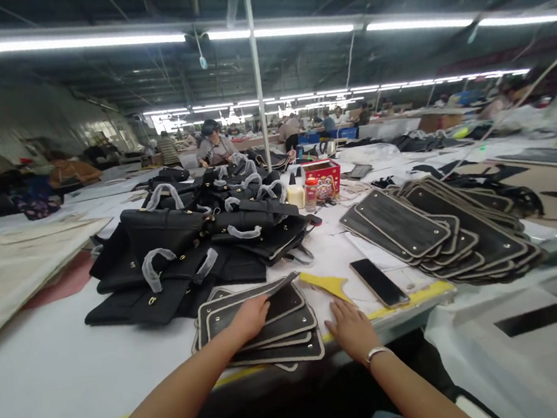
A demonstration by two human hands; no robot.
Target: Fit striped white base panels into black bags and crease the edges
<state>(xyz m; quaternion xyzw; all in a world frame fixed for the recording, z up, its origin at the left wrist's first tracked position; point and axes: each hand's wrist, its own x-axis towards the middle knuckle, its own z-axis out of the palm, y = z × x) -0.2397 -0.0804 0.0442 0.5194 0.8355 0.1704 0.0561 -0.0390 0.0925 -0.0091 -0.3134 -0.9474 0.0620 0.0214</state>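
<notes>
My left hand (251, 319) is on a small stack of dark rectangular bag panels (295, 351) with pale borders and metal studs, at the table's front edge. Its fingers are closed on the top panel (288, 296), whose far right edge bends upward. To the right, my right hand (351, 329) lies with fingers apart at the table edge, fingertips by a yellow piece of sheet material (324, 284). Nothing shows in its grasp, though the palm side is hidden. A dark-screened phone (378, 282) rests just beyond it.
Black handbags (165, 228) with wrapped handles are heaped behind the stack. A larger fanned pile of panels (456, 222) lies right. A red box (323, 180), a jar (311, 195) and a pale mug (296, 195) stand farther back. Another person (214, 146) is across the table.
</notes>
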